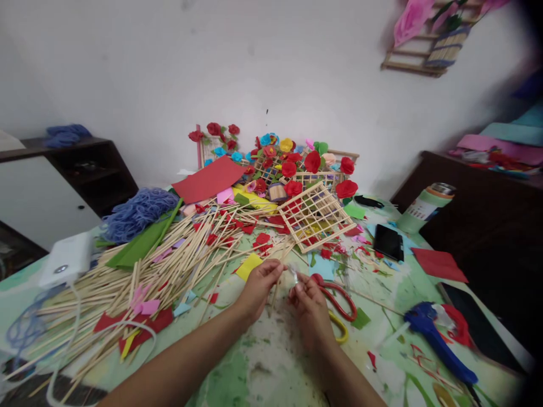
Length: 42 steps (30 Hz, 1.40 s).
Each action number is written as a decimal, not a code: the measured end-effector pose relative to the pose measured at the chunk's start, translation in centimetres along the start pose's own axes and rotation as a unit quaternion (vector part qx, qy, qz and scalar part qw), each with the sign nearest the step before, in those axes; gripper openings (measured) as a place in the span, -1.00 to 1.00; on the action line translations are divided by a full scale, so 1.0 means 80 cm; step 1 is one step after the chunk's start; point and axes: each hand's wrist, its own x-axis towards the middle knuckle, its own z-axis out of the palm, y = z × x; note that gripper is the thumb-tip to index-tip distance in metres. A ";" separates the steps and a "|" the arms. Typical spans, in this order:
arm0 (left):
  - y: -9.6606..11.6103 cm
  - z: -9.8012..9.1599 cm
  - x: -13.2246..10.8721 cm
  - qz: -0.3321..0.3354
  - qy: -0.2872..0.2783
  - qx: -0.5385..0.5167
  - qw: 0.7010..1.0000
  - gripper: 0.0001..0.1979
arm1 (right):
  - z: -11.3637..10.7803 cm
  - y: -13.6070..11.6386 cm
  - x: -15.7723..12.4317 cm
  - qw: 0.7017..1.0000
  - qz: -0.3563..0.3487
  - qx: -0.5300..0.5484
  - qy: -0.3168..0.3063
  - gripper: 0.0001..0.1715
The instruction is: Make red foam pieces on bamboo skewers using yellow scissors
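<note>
My left hand (259,288) is closed in a pinch over the middle of the table; what its fingertips hold is too small to make out. Close beside it, my right hand (311,308) has thumb and fingers closed on a small clear, shiny strip (293,275). The strip slants up toward my left fingertips; whether it touches them I cannot tell. Thin wooden sticks (275,294) show below and behind the left hand. Just right of my right hand lie red-handled scissors (345,305) and a yellow handle loop (340,328), partly hidden by that hand.
Loose wooden sticks (169,265) cover the left side, near blue yarn (142,212). A stick lattice (318,217) leans among paper flowers (292,169) at the back. A blue glue gun (441,339), a phone (388,242) and a bottle (426,208) occupy the right.
</note>
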 end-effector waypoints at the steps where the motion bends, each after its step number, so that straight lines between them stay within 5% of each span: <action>1: 0.003 -0.002 0.001 0.044 0.011 0.054 0.998 -0.85 | -0.003 0.001 0.001 1.000 -0.010 -0.012 0.002 -0.63; 4: 0.011 -0.006 0.005 0.121 0.039 0.155 0.980 -0.87 | -0.010 0.001 0.007 0.998 -0.045 -0.050 0.021 -0.61; 7: 0.015 -0.008 0.005 0.116 0.021 0.136 0.984 -0.70 | -0.014 -0.002 0.011 0.994 -0.074 -0.072 0.047 -0.54; 14: 0.014 -0.002 -0.009 -0.074 -0.103 0.014 0.992 -0.77 | -0.012 -0.018 0.005 0.973 -0.168 -0.152 0.050 -0.35; 19: 0.027 0.002 -0.016 -0.043 -0.129 -0.022 0.991 -0.65 | -0.013 -0.018 0.007 0.980 -0.159 -0.111 0.035 -0.43; 27: 0.011 -0.001 -0.010 0.060 -0.087 0.020 0.994 -0.57 | -0.015 -0.008 0.010 0.988 -0.134 -0.068 -0.030 -0.53; 35: 0.014 -0.018 0.014 0.144 0.066 0.042 0.986 -0.77 | -0.008 -0.012 0.004 0.993 -0.117 0.019 -0.020 -0.60; 38: 0.025 -0.022 0.020 0.132 0.080 -0.007 0.988 -0.76 | -0.004 -0.015 0.002 0.993 -0.084 0.078 -0.010 -0.63; 42: 0.023 -0.018 0.016 0.046 0.018 -0.069 0.996 -0.74 | 0.001 -0.012 0.000 0.994 -0.055 0.093 -0.006 -0.62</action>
